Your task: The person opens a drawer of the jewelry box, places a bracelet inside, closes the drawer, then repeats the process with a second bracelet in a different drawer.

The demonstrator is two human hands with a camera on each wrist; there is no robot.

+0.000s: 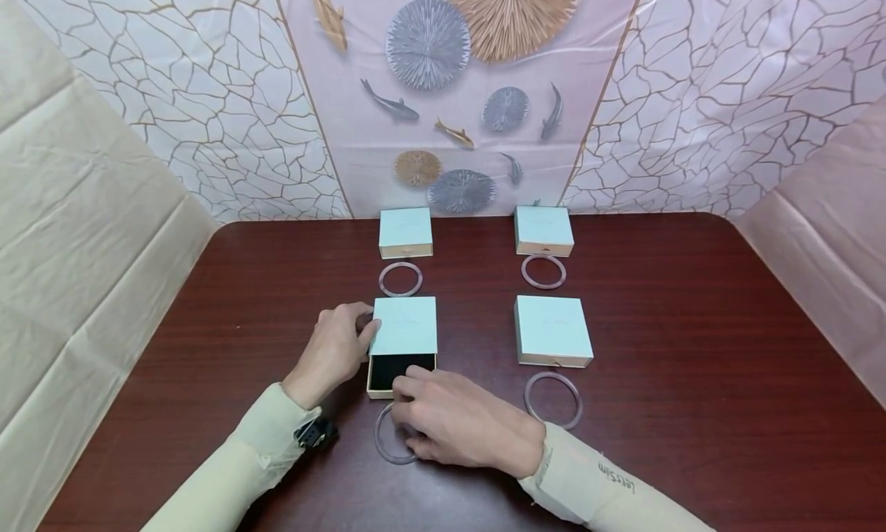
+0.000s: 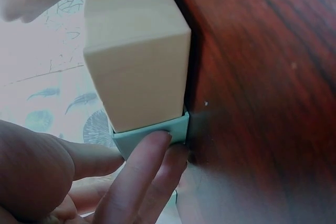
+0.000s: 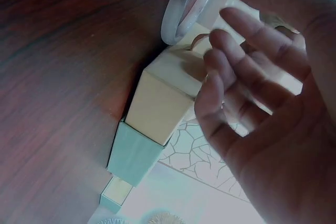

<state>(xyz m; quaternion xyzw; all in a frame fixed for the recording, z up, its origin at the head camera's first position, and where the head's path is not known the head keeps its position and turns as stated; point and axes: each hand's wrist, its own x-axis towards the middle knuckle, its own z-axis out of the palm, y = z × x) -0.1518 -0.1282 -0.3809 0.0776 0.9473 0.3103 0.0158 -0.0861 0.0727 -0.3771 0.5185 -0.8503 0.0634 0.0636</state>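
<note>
A mint-green drawer gift box lies on the table with its cream drawer pulled partway out toward me. Black lining shows inside the drawer in the head view. My left hand holds the green sleeve at its left side, thumb at the top edge and fingers against the side wall. Over the drawer's front right hovers my right hand, its fingers loosely bent around nothing. Those fingers are beside the ribbon pull in the right wrist view. A pale purple bangle lies below the drawer, partly hidden by that hand.
Two closed mint boxes stand at the back, left and right. Another closed box is at right. Bangles lie before them: back left, back right and front right. A patterned cloth hangs behind the table.
</note>
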